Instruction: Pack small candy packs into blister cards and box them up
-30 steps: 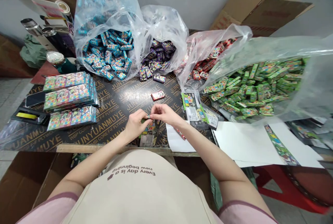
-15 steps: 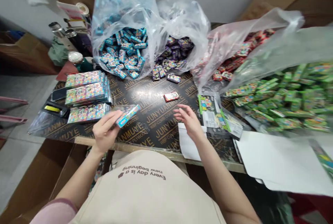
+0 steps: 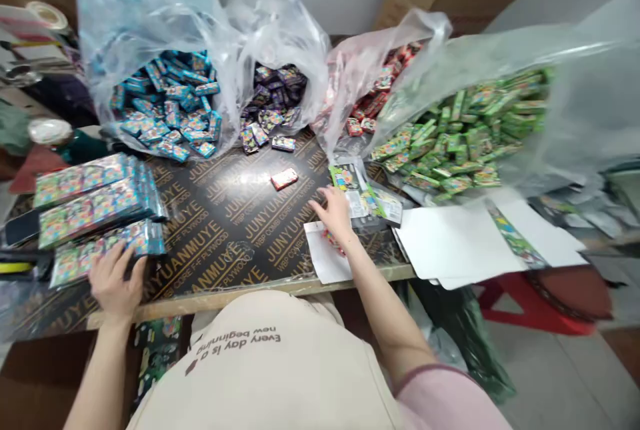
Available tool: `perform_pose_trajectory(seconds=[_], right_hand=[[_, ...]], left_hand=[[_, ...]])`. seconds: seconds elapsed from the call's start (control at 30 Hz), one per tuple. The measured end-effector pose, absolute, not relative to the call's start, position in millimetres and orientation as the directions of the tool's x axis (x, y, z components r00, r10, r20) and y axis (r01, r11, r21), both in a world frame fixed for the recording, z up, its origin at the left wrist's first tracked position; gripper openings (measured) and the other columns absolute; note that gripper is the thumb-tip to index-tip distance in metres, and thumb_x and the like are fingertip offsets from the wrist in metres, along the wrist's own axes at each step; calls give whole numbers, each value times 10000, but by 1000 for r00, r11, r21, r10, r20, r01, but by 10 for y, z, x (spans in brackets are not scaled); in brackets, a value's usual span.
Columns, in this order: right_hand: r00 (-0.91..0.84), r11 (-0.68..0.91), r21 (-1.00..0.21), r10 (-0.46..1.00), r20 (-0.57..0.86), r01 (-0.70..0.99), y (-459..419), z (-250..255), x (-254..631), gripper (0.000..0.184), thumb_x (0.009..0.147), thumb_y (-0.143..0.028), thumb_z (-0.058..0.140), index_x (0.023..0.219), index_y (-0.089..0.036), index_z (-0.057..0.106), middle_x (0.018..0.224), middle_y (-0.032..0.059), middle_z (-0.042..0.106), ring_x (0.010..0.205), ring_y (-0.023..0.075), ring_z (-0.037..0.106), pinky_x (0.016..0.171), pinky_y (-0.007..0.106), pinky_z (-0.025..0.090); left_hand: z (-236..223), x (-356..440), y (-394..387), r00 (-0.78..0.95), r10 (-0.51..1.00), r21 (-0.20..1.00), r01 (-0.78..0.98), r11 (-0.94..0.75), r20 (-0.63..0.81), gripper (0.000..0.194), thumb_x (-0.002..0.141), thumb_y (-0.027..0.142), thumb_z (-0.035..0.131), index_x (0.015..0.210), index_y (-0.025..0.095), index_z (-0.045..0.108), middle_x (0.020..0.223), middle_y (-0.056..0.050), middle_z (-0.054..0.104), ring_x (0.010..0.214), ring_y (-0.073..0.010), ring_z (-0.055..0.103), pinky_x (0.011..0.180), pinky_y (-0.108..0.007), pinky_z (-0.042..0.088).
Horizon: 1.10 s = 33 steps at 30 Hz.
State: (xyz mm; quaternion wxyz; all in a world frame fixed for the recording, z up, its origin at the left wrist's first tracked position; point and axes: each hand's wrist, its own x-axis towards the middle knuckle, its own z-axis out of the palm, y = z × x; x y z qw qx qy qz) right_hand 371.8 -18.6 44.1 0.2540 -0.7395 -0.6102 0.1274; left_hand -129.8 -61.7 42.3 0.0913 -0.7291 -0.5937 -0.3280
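My left hand (image 3: pixel 117 280) rests on the nearest row of shiny wrapped packs (image 3: pixel 70 265), its fingers spread over their top. Behind that row lie more stacked packs (image 3: pixel 95 203) with blue ends. My right hand (image 3: pixel 336 217) hovers with fingers apart beside a flat black-and-green printed packet (image 3: pixel 357 200). Beneath it lies a white sheet (image 3: pixel 323 263), with something small and red-patterned on it, partly hidden by the wrist. A single small red box (image 3: pixel 284 179) sits mid-table, between my hands.
Open plastic bags stand along the back: blue boxes (image 3: pixel 175 110), purple boxes (image 3: pixel 280 87), red boxes (image 3: pixel 373 100) and green boxes (image 3: pixel 465 137). One loose purple box (image 3: pixel 283 144) lies before them. White cards (image 3: pixel 440 243) overhang the table at right, above a red stool (image 3: pixel 545 303).
My left hand has carried a blue-ended pack left onto the nearest row and spread its fingers. The view has swung right. My right hand stays near the white sheet, open.
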Motion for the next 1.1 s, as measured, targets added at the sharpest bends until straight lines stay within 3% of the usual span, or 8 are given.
perform_pose_trajectory(seconds=[0.17, 0.3, 0.5, 0.67, 0.83, 0.9, 1.0, 1.1], right_hand=[[546, -544, -217, 836, -57, 810, -151, 362, 4404, 834, 738, -554, 656, 1398, -137, 362, 1384, 306, 378, 1282, 449, 337, 932, 580, 318], [508, -522, -207, 853, -122, 827, -140, 354, 4637, 814, 742, -555, 637, 1389, -135, 376, 1218, 236, 547, 1128, 377, 499, 887, 461, 382], [490, -472, -172, 868, 81, 865, -108, 364, 4767, 733, 713, -414, 686, 1352, -155, 437, 1197, 200, 518, 1092, 343, 484, 879, 417, 374], [514, -389, -393, 808, 290, 833, -8, 578, 4886, 452, 779, -188, 513, 1218, -88, 556, 948, 162, 616, 908, 288, 560, 841, 431, 410], [489, -13, -743, 761, 426, 669, -32, 1182, 4246, 177, 788, -317, 570, 848, -176, 658, 849, 92, 661, 768, 223, 598, 772, 388, 470], [455, 68, -907, 848, 272, 415, -130, 1335, 3711, 186, 753, -373, 636, 804, -194, 642, 753, 44, 651, 643, 178, 585, 679, 348, 495], [199, -77, -997, 977, -74, 10, -276, 1289, 2956, 300, 696, -484, 694, 732, -206, 587, 624, 9, 626, 537, 161, 573, 563, 324, 509], [129, -184, -983, 975, -182, 0, -372, 1082, 2596, 373, 692, -553, 680, 644, -218, 523, 545, -6, 585, 479, 160, 536, 512, 328, 493]], left_hand=[[546, -844, -502, 117, 766, 288, 883, -372, 632, 377, 819, 242, 632, 1194, 201, 607, 1202, -148, 633, 1130, -308, 583, 991, -509, 417], [560, -448, -390, 186, 787, 330, 832, -445, 589, 370, 822, 244, 628, 1189, 203, 601, 1202, -139, 631, 1120, -288, 586, 995, -483, 427], [579, -77, -258, 251, 806, 386, 777, -498, 536, 331, 831, 257, 609, 1160, 221, 611, 1198, -112, 630, 1112, -267, 583, 971, -468, 462], [725, 166, -159, 284, 856, 511, 705, -492, 432, 322, 842, 314, 592, 1149, 221, 624, 1207, -112, 628, 1144, -267, 565, 1007, -485, 432], [819, 482, -1, 268, 955, 902, 370, -224, 127, 725, 801, 534, 590, 1408, 200, 373, 1377, -168, 501, 1261, -284, 491, 1035, -493, 392], [859, 699, 11, 356, 933, 991, 96, -91, 52, 792, 781, 640, 535, 1422, 214, 347, 1404, -164, 475, 1278, -289, 477, 1014, -471, 415], [954, 1038, -84, 478, 878, 965, -217, 150, -29, 812, 760, 769, 388, 1330, 199, 483, 1316, -132, 568, 1230, -291, 523, 994, -448, 437], [1037, 1222, -235, 531, 836, 855, -360, 373, -141, 824, 775, 771, 286, 1220, 146, 585, 1158, -131, 663, 1133, -300, 589, 949, -445, 460]])
